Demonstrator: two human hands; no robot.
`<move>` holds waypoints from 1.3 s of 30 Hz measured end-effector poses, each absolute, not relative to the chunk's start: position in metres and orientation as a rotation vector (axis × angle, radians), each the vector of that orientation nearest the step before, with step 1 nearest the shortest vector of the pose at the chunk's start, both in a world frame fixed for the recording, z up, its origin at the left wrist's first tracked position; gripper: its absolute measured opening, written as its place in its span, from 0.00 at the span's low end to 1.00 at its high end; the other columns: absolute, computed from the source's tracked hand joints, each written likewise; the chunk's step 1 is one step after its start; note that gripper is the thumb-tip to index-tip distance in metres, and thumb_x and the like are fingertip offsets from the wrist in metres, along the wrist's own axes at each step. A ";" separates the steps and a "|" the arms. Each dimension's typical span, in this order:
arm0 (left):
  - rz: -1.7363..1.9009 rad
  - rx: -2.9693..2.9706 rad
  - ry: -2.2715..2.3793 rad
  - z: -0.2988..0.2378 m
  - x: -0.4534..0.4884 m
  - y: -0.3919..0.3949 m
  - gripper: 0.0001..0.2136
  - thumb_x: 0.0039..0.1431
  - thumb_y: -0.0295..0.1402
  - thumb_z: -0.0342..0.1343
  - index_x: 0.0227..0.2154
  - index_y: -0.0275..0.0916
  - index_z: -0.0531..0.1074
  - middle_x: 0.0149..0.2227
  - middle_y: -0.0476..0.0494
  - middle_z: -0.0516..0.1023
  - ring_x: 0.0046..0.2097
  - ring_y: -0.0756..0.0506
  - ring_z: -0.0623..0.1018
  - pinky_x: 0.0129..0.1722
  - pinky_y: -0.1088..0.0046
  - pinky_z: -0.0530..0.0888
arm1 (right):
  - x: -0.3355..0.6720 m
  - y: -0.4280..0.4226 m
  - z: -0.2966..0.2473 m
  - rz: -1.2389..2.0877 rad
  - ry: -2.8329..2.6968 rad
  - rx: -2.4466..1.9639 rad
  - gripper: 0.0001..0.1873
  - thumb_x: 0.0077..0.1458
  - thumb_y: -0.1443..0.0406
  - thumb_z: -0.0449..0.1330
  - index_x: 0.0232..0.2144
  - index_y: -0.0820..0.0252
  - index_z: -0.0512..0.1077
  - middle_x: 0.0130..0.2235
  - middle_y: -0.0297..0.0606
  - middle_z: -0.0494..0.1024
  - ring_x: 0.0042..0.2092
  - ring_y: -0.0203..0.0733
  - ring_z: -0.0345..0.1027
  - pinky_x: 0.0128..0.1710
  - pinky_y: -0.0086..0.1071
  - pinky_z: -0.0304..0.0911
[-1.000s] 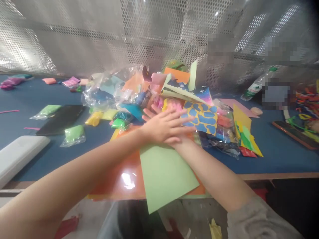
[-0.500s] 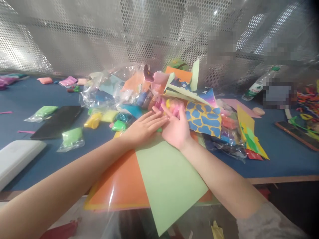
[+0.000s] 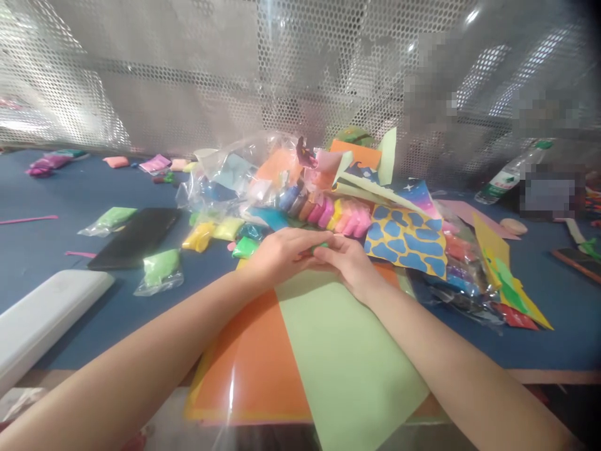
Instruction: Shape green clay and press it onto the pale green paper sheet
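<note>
Along the near edge of the worktop (image 3: 563, 344) lie an orange sheet (image 3: 248, 369) and a pale green card (image 3: 347, 369) on top of it. The left hand (image 3: 282, 254) and right hand (image 3: 350, 262) meet just above the card, their fingers (image 3: 300, 241) curled close and pinching a small green piece (image 3: 320, 247) between them, mostly hidden, its material impossible to tell. Just beyond lie a row of pastel modelling-clay sticks (image 3: 328, 216) and a yellow sheet with blue patches (image 3: 406, 241). Clear plastic bags (image 3: 220, 188) heap behind them, and a perforated metal screen (image 3: 235, 75) stands along the far edge
</note>
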State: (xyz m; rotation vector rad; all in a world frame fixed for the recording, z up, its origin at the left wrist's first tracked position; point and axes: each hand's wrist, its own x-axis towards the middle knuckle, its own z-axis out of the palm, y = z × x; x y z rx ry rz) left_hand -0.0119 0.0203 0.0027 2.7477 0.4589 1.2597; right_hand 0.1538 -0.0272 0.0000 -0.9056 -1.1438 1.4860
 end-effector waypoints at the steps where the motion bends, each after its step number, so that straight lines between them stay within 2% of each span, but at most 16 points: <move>1: 1.285 2.739 0.421 0.003 -0.012 0.021 0.13 0.61 0.34 0.55 0.48 0.38 0.72 0.42 0.39 0.81 0.43 0.45 0.80 0.40 0.71 0.76 | 0.155 -0.028 0.001 1.514 -1.151 -0.903 0.15 0.41 0.58 0.71 0.32 0.59 0.79 0.33 0.36 0.81 0.36 0.42 0.76 0.42 0.39 0.72; 4: 1.352 2.746 0.357 0.005 -0.014 0.023 0.10 0.60 0.33 0.57 0.43 0.37 0.75 0.42 0.40 0.81 0.44 0.45 0.79 0.43 0.70 0.76 | 0.155 -0.031 0.004 1.564 -1.165 -0.916 0.15 0.42 0.56 0.70 0.33 0.58 0.79 0.35 0.37 0.81 0.39 0.42 0.75 0.38 0.37 0.74; 6: 1.346 2.794 0.381 0.005 -0.015 0.023 0.11 0.59 0.34 0.58 0.43 0.38 0.75 0.41 0.41 0.81 0.44 0.45 0.79 0.43 0.69 0.76 | 0.155 -0.031 0.005 1.536 -1.173 -0.954 0.16 0.42 0.56 0.70 0.32 0.59 0.80 0.34 0.38 0.80 0.39 0.42 0.75 0.36 0.36 0.74; 9: 1.293 2.867 0.484 0.005 -0.015 0.021 0.12 0.58 0.34 0.58 0.45 0.39 0.74 0.41 0.42 0.81 0.43 0.45 0.80 0.42 0.69 0.76 | 0.154 -0.031 0.004 1.512 -1.158 -1.000 0.15 0.41 0.57 0.70 0.30 0.60 0.80 0.34 0.39 0.81 0.39 0.43 0.75 0.36 0.36 0.74; 11: 1.304 2.850 0.519 0.007 -0.014 0.018 0.10 0.58 0.34 0.58 0.42 0.38 0.75 0.40 0.41 0.81 0.41 0.45 0.80 0.39 0.70 0.77 | 0.154 -0.032 0.004 1.570 -1.154 -0.971 0.15 0.43 0.57 0.69 0.33 0.59 0.79 0.36 0.40 0.81 0.41 0.44 0.75 0.36 0.37 0.74; 15: 1.327 2.788 0.502 0.008 -0.013 0.014 0.09 0.59 0.33 0.57 0.41 0.38 0.76 0.42 0.40 0.81 0.45 0.45 0.79 0.39 0.72 0.77 | 0.155 -0.034 0.004 1.634 -1.161 -0.881 0.13 0.47 0.58 0.67 0.36 0.58 0.79 0.39 0.40 0.81 0.44 0.44 0.74 0.38 0.37 0.74; 21: 1.290 2.794 0.493 0.006 -0.013 0.015 0.10 0.59 0.32 0.57 0.42 0.38 0.76 0.41 0.41 0.81 0.42 0.46 0.80 0.37 0.73 0.77 | 0.156 -0.035 0.005 1.638 -1.182 -0.906 0.14 0.47 0.59 0.67 0.37 0.59 0.79 0.39 0.40 0.81 0.43 0.44 0.74 0.36 0.36 0.74; 25: 1.301 2.783 0.539 0.007 -0.012 0.015 0.15 0.58 0.36 0.58 0.47 0.37 0.74 0.40 0.40 0.81 0.40 0.45 0.80 0.38 0.72 0.78 | 0.157 -0.034 0.007 1.545 -1.148 -0.968 0.13 0.45 0.57 0.68 0.30 0.60 0.79 0.34 0.39 0.81 0.38 0.42 0.75 0.34 0.35 0.74; 29: 1.392 2.777 0.461 0.009 -0.012 0.015 0.10 0.58 0.36 0.58 0.40 0.37 0.76 0.38 0.41 0.82 0.39 0.47 0.80 0.38 0.74 0.77 | 0.158 -0.033 0.008 1.555 -1.115 -0.977 0.14 0.44 0.56 0.68 0.31 0.59 0.79 0.34 0.39 0.80 0.38 0.43 0.75 0.31 0.35 0.74; 33: 1.421 2.814 0.520 0.009 -0.013 0.015 0.11 0.57 0.38 0.59 0.40 0.37 0.76 0.38 0.42 0.82 0.39 0.47 0.81 0.38 0.74 0.77 | 0.159 -0.033 0.008 1.540 -1.130 -0.982 0.14 0.45 0.55 0.68 0.29 0.60 0.78 0.34 0.41 0.80 0.39 0.45 0.75 0.32 0.35 0.75; 37: 1.455 2.846 0.536 0.010 -0.014 0.015 0.09 0.58 0.38 0.59 0.35 0.37 0.77 0.34 0.44 0.82 0.35 0.48 0.81 0.34 0.76 0.76 | 0.160 -0.033 0.007 1.532 -1.139 -0.980 0.14 0.45 0.55 0.68 0.30 0.59 0.79 0.34 0.40 0.80 0.39 0.45 0.75 0.31 0.35 0.74; 39: 1.434 2.854 0.545 0.010 -0.014 0.015 0.10 0.57 0.38 0.59 0.37 0.37 0.77 0.34 0.44 0.82 0.34 0.48 0.80 0.34 0.76 0.76 | 0.160 -0.033 0.007 1.480 -1.150 -0.993 0.14 0.45 0.55 0.68 0.29 0.60 0.79 0.33 0.39 0.79 0.37 0.43 0.75 0.31 0.35 0.74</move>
